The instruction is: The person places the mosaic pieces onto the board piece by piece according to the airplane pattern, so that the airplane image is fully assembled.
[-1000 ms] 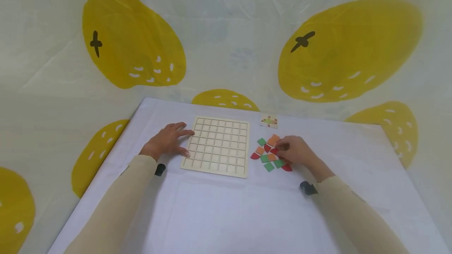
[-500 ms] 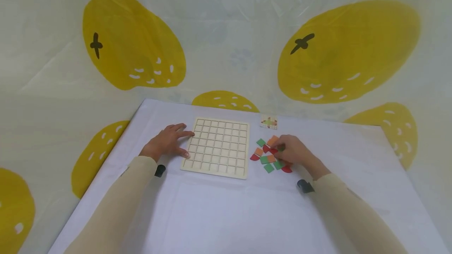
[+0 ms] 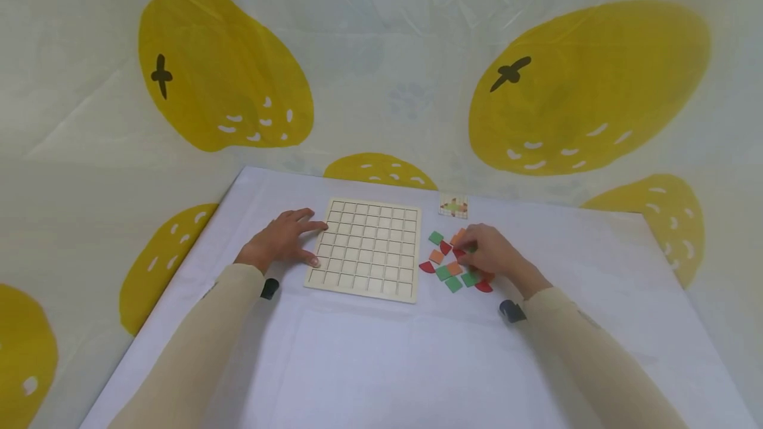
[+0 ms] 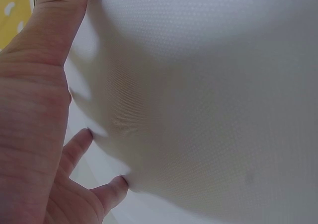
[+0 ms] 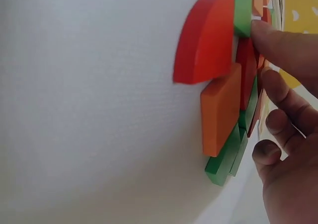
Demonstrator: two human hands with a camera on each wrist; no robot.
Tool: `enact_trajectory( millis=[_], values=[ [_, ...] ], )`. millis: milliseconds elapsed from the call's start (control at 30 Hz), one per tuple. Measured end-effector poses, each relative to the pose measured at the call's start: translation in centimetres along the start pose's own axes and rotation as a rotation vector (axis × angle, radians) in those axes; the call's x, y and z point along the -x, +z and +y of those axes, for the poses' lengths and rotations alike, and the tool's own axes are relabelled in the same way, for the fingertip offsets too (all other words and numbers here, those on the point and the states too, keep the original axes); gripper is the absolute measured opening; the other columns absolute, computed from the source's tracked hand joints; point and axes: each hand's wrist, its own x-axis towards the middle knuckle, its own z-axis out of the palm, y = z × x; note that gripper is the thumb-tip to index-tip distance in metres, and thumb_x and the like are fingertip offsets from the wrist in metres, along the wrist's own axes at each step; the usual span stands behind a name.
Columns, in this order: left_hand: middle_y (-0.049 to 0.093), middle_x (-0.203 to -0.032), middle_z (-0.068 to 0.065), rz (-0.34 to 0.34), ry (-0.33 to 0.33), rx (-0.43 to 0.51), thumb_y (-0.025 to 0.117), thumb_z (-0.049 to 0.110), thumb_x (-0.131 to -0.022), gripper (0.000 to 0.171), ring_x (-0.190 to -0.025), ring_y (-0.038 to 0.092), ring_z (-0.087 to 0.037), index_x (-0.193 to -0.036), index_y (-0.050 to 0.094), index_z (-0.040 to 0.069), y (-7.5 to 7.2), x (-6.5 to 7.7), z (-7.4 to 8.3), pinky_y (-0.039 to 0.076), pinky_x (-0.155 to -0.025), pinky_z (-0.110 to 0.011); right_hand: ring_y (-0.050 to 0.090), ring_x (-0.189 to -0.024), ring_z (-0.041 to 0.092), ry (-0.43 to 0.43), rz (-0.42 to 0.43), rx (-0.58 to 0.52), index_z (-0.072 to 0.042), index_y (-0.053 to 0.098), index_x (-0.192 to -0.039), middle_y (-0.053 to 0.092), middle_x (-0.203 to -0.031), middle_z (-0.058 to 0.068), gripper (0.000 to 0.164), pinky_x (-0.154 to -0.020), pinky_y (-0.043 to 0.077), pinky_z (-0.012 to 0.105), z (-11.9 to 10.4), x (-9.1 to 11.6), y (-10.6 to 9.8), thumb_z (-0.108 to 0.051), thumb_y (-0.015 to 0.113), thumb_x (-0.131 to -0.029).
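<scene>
My left hand (image 3: 279, 241) lies spread at the left edge of a pale wooden grid board (image 3: 363, 249), its thumb and a fingertip touching the rim. In the left wrist view its fingers (image 4: 112, 191) reach down to the white cloth. To the board's right, my right hand (image 3: 493, 255) is over a loose cluster of coloured tiles: green squares (image 3: 436, 238), orange squares (image 3: 436, 257) and red quarter-circles (image 3: 426, 267). In the right wrist view its thumb touches the tiles beside a green tile (image 5: 243, 10), fingers loosely bent. The hand hides part of the cluster.
A small pattern card (image 3: 454, 206) lies behind the tiles near the table's back edge. White cloth covers the table (image 3: 369, 363). A backdrop (image 3: 381, 85) with large yellow fruit prints stands behind and to the sides.
My right hand has shifted slightly left and away from me over the tiles. Several tiles at the cluster's left side have slid a little left and spread apart. The left hand stays put.
</scene>
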Motion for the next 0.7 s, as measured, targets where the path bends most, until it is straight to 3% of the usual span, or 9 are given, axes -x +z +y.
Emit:
enact_trajectory(
  millis=[267,700],
  values=[
    [0.027,-0.173,-0.010,0.004,0.004,-0.003,0.088,0.058,-0.072,0.093,-0.158,0.023,-0.044,-0.155,0.049,0.038,0.00,0.00,0.01,0.025,-0.126,-0.068,0.059,-0.108,0.025,0.021,0.006,0.021,-0.017,0.073,-0.120,0.065,-0.119,0.008,0.035,-0.083,0.063,0.031,0.08,-0.25,0.46,-0.022,0.085,-0.088],
    [0.027,-0.173,-0.011,0.002,0.009,0.000,0.088,0.059,-0.072,0.094,-0.159,0.022,-0.044,-0.155,0.049,0.038,0.09,0.13,-0.03,0.025,-0.126,-0.069,0.058,-0.110,0.026,0.041,0.060,-0.057,-0.016,0.069,-0.123,0.063,-0.123,0.009,0.037,-0.074,0.063,0.027,0.08,0.41,0.84,-0.025,0.083,-0.089]
  ],
)
